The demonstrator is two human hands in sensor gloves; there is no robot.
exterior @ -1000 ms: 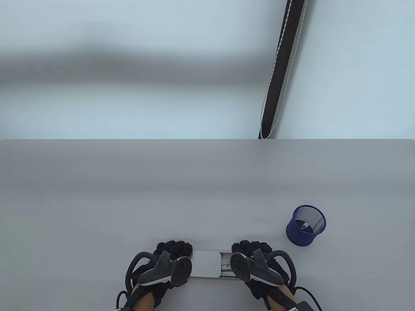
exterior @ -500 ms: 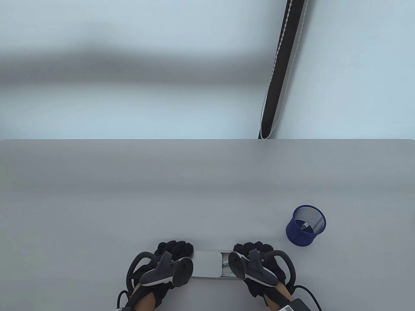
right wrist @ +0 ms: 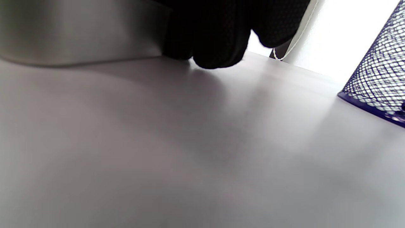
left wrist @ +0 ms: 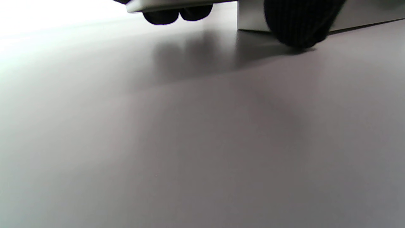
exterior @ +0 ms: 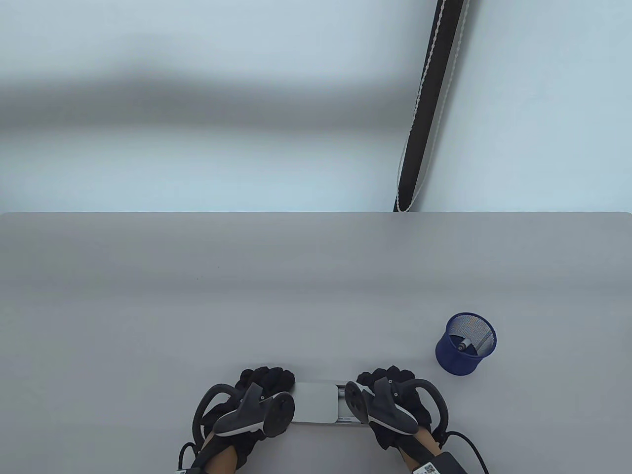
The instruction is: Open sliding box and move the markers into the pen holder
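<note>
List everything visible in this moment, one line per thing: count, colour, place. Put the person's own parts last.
sliding box: one, silver-grey, near edge of the table between the hands, a narrow gap open at its right end.
pen holder: one, blue mesh, upright on the table right of the box.
marker: one, grey end showing, inside the pen holder.
table: one, grey, fills the lower half of the table view.
cord: one, dark with a white beaded chain, on the wall behind the table.
left hand: black glove, grips the box's left end.
right hand: black glove, grips the box's right end.
</note>
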